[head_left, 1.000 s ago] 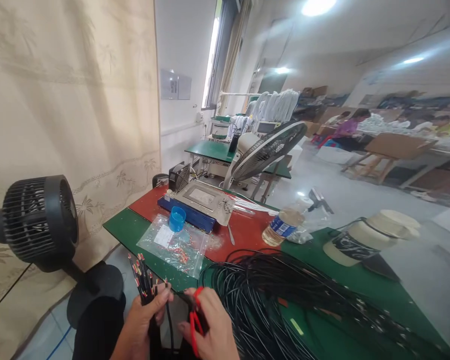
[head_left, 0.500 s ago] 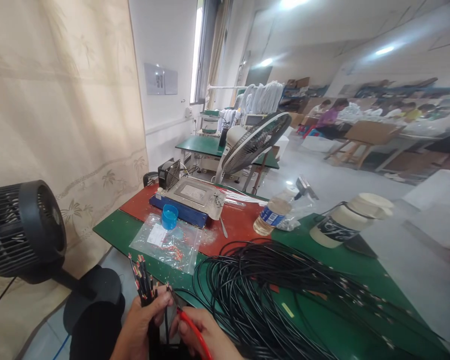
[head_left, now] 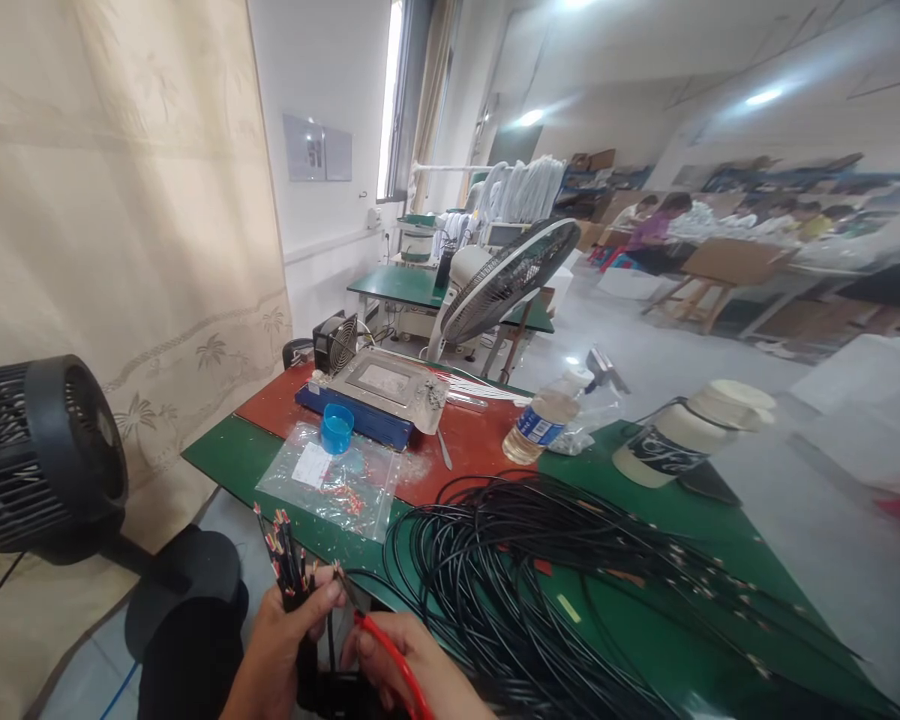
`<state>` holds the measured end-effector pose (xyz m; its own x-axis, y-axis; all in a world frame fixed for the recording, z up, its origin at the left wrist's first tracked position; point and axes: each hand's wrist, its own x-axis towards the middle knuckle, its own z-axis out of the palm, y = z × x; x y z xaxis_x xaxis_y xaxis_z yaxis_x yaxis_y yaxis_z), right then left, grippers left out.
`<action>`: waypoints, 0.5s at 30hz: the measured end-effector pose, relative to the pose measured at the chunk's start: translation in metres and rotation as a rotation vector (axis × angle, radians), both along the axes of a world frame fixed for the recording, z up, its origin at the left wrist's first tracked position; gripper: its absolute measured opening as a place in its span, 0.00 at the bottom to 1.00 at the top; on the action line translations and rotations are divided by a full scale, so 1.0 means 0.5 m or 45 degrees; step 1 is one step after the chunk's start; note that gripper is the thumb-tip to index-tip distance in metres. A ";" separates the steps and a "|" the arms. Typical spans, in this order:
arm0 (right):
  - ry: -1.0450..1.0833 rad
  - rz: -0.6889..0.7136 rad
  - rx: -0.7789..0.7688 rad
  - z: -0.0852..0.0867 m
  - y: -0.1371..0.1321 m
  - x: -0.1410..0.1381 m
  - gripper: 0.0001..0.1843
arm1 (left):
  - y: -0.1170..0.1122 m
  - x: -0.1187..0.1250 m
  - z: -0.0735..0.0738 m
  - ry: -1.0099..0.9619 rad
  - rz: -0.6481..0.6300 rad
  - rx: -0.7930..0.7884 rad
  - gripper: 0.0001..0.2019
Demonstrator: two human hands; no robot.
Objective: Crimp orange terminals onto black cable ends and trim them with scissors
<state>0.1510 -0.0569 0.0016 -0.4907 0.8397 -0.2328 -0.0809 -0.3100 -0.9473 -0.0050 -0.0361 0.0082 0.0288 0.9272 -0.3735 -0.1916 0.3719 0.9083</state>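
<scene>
My left hand (head_left: pixel 281 640) is closed around a bunch of black cables (head_left: pixel 286 560) whose stripped ends, with red and yellow cores, stick up above my fingers. My right hand (head_left: pixel 412 672) grips a red-handled cutting tool (head_left: pixel 390 655) whose tip points at one cable end by my left thumb. Both hands are at the bottom edge, in front of the table. A large tangle of black cable (head_left: pixel 540 590) lies on the green table (head_left: pixel 225 455) just right of my hands.
A clear bag of small parts (head_left: pixel 330 480) and a blue cap (head_left: pixel 337 430) lie on the table. Behind are a metal device on a blue base (head_left: pixel 375 390), a water bottle (head_left: pixel 536 425) and tape rolls (head_left: pixel 682 440). A black fan (head_left: pixel 37 460) stands at left. People work far back.
The view shifted up and left, so my hands sit lower in frame. My right hand dropped lower and turned, with the red tool's tip now brought to the cable end beside my left thumb.
</scene>
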 end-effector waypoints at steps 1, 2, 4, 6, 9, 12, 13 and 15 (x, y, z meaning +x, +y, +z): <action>0.011 -0.009 -0.026 0.002 -0.001 -0.001 0.34 | 0.000 0.000 -0.001 0.000 0.001 0.001 0.12; 0.022 -0.019 -0.046 0.004 -0.001 -0.001 0.34 | 0.001 0.001 -0.001 -0.008 -0.001 -0.005 0.12; 0.039 -0.035 -0.056 0.008 -0.002 -0.003 0.34 | 0.001 0.002 -0.001 -0.026 0.008 -0.017 0.11; 0.038 -0.034 -0.024 0.007 -0.002 -0.004 0.35 | 0.000 0.003 0.001 -0.044 0.018 -0.012 0.11; 0.016 -0.009 0.019 -0.003 -0.003 -0.005 0.37 | 0.000 0.003 0.002 -0.065 0.033 0.012 0.11; 0.010 0.001 0.035 -0.015 -0.006 -0.005 0.38 | 0.001 0.001 0.001 -0.082 0.052 -0.003 0.11; 0.010 -0.003 0.039 -0.017 -0.007 -0.005 0.39 | 0.002 0.000 0.000 -0.086 0.058 -0.011 0.11; 0.008 -0.012 0.053 -0.017 -0.008 -0.005 0.38 | 0.002 -0.001 -0.002 -0.087 0.060 -0.020 0.11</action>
